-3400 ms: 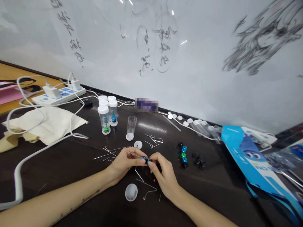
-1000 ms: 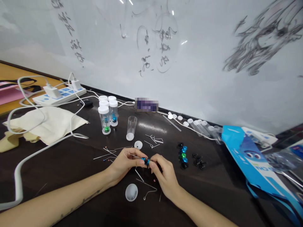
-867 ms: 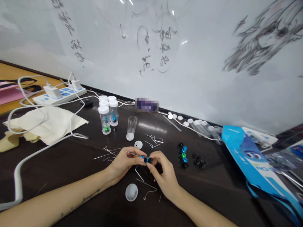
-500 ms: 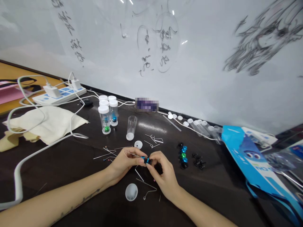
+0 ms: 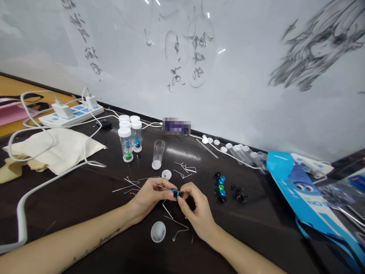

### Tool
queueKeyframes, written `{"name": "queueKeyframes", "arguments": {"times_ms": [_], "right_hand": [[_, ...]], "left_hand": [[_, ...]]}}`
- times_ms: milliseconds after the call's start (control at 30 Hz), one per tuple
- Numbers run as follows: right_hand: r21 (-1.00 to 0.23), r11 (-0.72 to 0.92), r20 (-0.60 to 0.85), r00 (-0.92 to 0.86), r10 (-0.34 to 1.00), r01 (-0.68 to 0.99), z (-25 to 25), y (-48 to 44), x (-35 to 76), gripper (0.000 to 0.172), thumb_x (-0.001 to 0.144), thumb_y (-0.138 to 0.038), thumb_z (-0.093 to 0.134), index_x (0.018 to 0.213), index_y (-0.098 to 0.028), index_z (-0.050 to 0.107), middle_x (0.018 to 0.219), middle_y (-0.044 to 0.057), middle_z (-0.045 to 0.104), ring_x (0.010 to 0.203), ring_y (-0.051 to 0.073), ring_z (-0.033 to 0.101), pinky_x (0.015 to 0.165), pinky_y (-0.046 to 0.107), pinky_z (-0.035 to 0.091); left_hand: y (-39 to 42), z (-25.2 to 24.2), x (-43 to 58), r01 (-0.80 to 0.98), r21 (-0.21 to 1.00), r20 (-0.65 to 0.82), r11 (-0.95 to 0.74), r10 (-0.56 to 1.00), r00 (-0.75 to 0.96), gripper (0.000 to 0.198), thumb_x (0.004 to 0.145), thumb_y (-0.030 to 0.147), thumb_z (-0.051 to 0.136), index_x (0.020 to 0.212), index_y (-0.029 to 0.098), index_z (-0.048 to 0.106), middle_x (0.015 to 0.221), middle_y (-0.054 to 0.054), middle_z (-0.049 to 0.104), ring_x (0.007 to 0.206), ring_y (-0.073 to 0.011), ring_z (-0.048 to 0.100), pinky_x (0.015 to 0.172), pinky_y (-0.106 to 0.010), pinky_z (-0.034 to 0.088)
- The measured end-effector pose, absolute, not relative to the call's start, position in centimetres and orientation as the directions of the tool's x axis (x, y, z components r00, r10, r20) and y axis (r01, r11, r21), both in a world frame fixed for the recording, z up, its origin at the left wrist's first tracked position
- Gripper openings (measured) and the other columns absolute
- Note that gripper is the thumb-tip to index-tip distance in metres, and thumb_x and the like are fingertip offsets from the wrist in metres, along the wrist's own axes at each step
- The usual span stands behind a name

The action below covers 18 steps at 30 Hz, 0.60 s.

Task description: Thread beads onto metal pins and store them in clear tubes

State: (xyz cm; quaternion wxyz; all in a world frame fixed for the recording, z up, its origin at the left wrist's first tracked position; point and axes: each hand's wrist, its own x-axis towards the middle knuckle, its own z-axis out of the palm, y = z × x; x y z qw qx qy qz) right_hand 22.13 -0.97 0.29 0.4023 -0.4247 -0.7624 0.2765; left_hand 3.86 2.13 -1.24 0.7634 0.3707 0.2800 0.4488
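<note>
My left hand (image 5: 146, 199) pinches a small blue-and-black spool-shaped part (image 5: 176, 193) between thumb and fingertips. A thin metal rod (image 5: 159, 185) runs out from the part across the left fingers. From the other side, my right hand (image 5: 199, 209) has its thumb and index finger closed on the part's black end. The fingers cover much of it, so how its pieces join is hidden. Just behind the hands is a small white cap (image 5: 166, 174). Bent metal wires (image 5: 168, 210) lie beneath them, and a translucent cup (image 5: 158, 231) is nearer to me.
A clear tube (image 5: 158, 154) stands behind the hands, with several capped tubes (image 5: 125, 144) to its left. Blue, green and black parts (image 5: 221, 187) lie at right beside small black pieces (image 5: 239, 195). Further out are a blue bag (image 5: 302, 198), a cream cloth (image 5: 57, 148) and a power strip (image 5: 76, 114).
The right thumb and fingertips have shifted very slightly at the blue-and-black part. Everything else looks the same.
</note>
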Motion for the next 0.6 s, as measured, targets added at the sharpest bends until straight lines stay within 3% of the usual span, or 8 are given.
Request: {"name": "queueKeyframes", "arguments": {"times_ms": [200, 500, 600], "right_hand": [[-0.756, 0.502, 0.385, -0.333, 0.860, 0.421, 0.27, -1.05, 22.21, 0.003, 0.093, -0.022, 0.049, 0.091, -0.022, 0.051, 0.082, 0.000, 0.052, 0.072, 0.015, 0.051, 0.069, 0.029, 0.040], [-0.701, 0.511, 0.352, -0.382, 0.854, 0.498, -0.06, -1.00, 22.39, 0.026, 0.098, -0.025, 0.038, 0.074, -0.021, 0.047, 0.069, -0.001, 0.052, 0.066, 0.016, 0.047, 0.066, 0.030, 0.035], [-0.708, 0.510, 0.360, -0.371, 0.856, 0.489, 0.05, -0.99, 22.30, 0.019, 0.096, -0.023, 0.042, 0.077, -0.021, 0.047, 0.072, -0.001, 0.051, 0.067, 0.015, 0.047, 0.066, 0.029, 0.036]], "left_hand": [[1.92, -1.07, 3.95, -0.473, 0.819, -0.091, 0.324, 0.888, 0.451, 0.015, 0.063, 0.012, 0.083, 0.076, 0.012, 0.076, 0.072, -0.003, 0.075, 0.065, -0.0117, 0.068, 0.068, -0.020, 0.053], [1.81, -1.46, 3.91, -0.433, 0.844, -0.085, 0.317, 0.875, 0.477, 0.016, 0.064, 0.013, 0.083, 0.079, 0.013, 0.076, 0.072, -0.004, 0.076, 0.066, -0.0135, 0.069, 0.070, -0.024, 0.054], [1.88, -1.41, 3.93, -0.444, 0.840, -0.080, 0.313, 0.879, 0.469, 0.016, 0.064, 0.013, 0.083, 0.078, 0.013, 0.076, 0.073, -0.004, 0.076, 0.066, -0.0132, 0.068, 0.070, -0.024, 0.054]]}}
